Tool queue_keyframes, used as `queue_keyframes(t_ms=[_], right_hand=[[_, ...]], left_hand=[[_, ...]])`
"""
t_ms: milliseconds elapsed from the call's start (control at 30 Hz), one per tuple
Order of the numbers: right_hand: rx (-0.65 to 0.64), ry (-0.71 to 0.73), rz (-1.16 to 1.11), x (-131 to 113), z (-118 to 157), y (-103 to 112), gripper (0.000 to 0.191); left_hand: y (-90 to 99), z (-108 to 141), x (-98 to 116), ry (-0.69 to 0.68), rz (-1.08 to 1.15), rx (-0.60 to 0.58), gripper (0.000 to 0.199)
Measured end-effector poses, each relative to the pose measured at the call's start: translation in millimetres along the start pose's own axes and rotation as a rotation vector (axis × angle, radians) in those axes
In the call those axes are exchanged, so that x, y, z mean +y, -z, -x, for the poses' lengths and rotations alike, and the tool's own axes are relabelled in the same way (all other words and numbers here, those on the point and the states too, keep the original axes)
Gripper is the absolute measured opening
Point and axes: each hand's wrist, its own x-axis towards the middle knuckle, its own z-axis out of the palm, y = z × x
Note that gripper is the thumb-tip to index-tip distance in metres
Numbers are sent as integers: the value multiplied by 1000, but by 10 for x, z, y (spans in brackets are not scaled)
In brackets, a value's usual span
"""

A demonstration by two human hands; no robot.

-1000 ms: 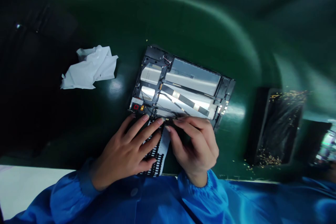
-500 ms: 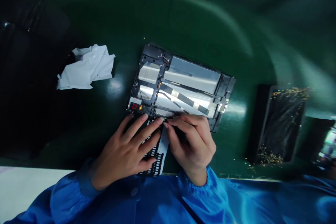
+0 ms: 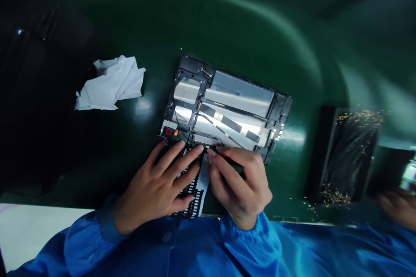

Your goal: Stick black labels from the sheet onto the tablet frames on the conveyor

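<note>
An opened tablet (image 3: 240, 82) lies tilted on the table, its silver battery packs, black ribbon cables and small boards exposed. My left hand (image 3: 159, 181) rests with fingers spread, its tips at the tablet's near edge. Under it lies a white sheet of black adhesive strips (image 3: 195, 201), partly covered by the fingers. My right hand (image 3: 242, 181) is closed at the same near edge, thumb and forefinger together just right of my left fingertips. Whatever is between them is hidden or too small to name.
A crumpled white paper (image 3: 113, 84) lies to the left. On the right stands a black tray (image 3: 349, 156) with small gold-coloured bits in and around it. Another person's hand (image 3: 398, 207), blurred, shows at the far right edge.
My right fingertips have shifted slightly right along the tablet's edge. My left hand stays nearly still. Another person's hand has come into view at the far right.
</note>
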Motion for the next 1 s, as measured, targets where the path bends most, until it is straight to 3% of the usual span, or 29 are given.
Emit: queue_keyframes(t_ms=[200,467,600,833,1000], right_hand=[[-3,81,89,0,74,-10,38],[45,11,28,2,83,-39,45],[20,54,90,6,85,-30,40],[2,35,99,39,65,-67,39],[21,19,13,16,173,61,37]], left_hand=[[-20,9,3,-1,-23,19,46],[-1,-7,9,-5,-53,20,42],[-9,-12,6,-6,-44,39,42],[-67,36,2,-26,-87,12,53],[-77,41,2,-20,-97,7,58]])
